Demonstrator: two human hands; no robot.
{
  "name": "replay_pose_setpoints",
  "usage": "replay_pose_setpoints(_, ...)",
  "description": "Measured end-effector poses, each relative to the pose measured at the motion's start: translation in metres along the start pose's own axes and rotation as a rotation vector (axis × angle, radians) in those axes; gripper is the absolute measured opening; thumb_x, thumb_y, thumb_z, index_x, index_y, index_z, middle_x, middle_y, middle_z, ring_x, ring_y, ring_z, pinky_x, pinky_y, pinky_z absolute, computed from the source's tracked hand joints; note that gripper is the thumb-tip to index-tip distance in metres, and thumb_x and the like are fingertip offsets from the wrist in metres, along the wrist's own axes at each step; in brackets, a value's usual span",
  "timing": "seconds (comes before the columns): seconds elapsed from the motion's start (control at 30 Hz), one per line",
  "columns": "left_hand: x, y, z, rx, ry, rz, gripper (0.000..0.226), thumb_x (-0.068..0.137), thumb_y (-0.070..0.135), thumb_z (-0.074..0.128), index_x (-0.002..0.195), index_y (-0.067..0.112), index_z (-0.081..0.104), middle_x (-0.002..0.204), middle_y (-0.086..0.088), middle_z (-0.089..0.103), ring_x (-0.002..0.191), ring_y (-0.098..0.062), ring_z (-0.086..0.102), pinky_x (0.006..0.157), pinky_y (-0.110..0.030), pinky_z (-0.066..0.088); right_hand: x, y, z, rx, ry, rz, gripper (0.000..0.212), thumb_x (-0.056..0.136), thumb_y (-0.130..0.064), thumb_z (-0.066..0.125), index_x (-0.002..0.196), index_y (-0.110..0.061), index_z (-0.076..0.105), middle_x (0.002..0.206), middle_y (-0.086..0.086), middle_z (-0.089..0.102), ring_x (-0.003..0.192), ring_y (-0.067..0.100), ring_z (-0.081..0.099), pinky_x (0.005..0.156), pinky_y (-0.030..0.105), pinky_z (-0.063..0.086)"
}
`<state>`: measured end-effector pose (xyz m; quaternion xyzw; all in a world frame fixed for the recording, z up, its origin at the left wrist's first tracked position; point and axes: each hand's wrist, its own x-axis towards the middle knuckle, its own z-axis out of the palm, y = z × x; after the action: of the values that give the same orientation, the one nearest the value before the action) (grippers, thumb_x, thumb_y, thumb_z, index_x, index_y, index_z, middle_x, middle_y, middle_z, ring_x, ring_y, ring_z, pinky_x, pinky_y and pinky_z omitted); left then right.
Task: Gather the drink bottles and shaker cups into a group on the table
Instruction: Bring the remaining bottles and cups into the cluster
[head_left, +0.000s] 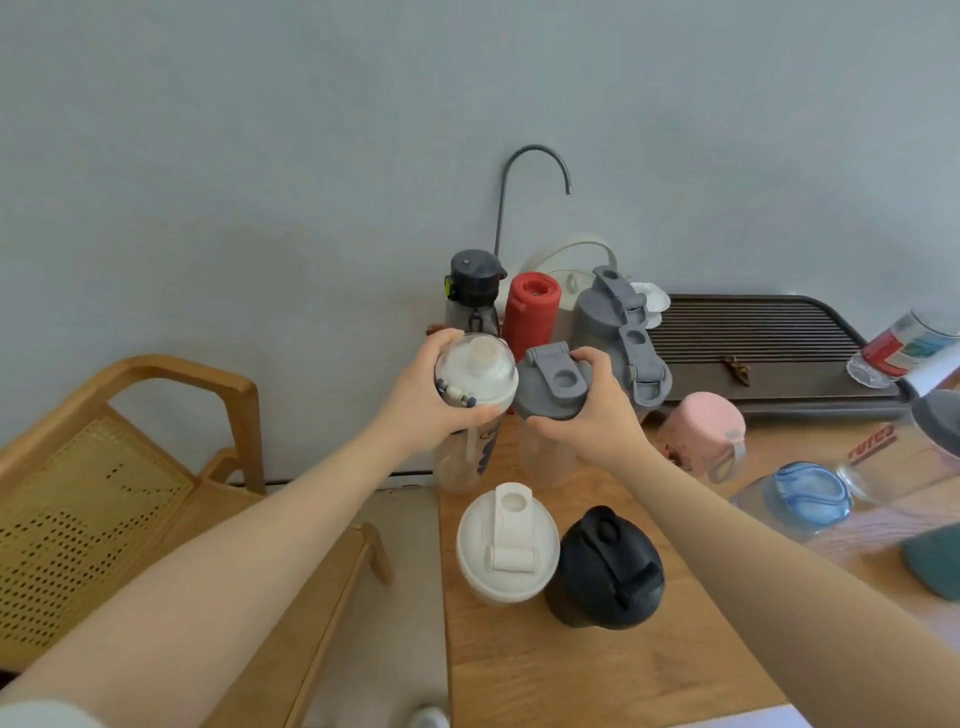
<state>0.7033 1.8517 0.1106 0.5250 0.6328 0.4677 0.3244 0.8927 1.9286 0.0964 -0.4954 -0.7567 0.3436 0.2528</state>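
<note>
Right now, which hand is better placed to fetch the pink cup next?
Right hand, probably: the pink cup stands just beside it, though it grips the grey-lidded shaker. Left hand is farther.

Both bare forearms reach forward from the near edge, converging toward the middle. The left hand (415, 395) is curled round from the left side, fingers over the far rim, thumb along the near side, grip closed. The right hand (592, 410) sits just beside it, wrist bent, fingers hooked over the far edge and thumb underneath, grip closed too. The two hands nearly touch.
</note>
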Motion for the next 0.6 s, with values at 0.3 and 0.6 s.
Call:
replay_pose_setpoints(0.3,0.014,-0.029,0.000,-0.063,-0.092,-0.006,0.075,0.069,0.015,0.079,0.127,0.029,0.033,0.123,0.013,0.040,0.117,-0.010,0.039,0.091,-0.015,0.040,0.004,0.009,0.015,0.030,-0.022,0.122,0.089,0.063,-0.031,0.082,0.129,-0.022,0.024,0.131,0.008,0.040,0.121,0.023,0.044,0.097,0.038,0.045)
replay_pose_setpoints(0.6,0.007,-0.026,0.019,0.064,0.096,0.016,0.086,0.066,0.026,0.081,0.131,0.019,0.026,0.123,0.004,0.033,0.118,-0.013,0.037,0.097,-0.030,0.040,-0.007,-0.020,-0.009,-0.653,-0.032,-0.122,0.091,0.071,-0.043,0.074,0.142,-0.014,0.024,0.145,0.008,0.033,0.129,0.030,0.038,0.101,0.040,0.038)
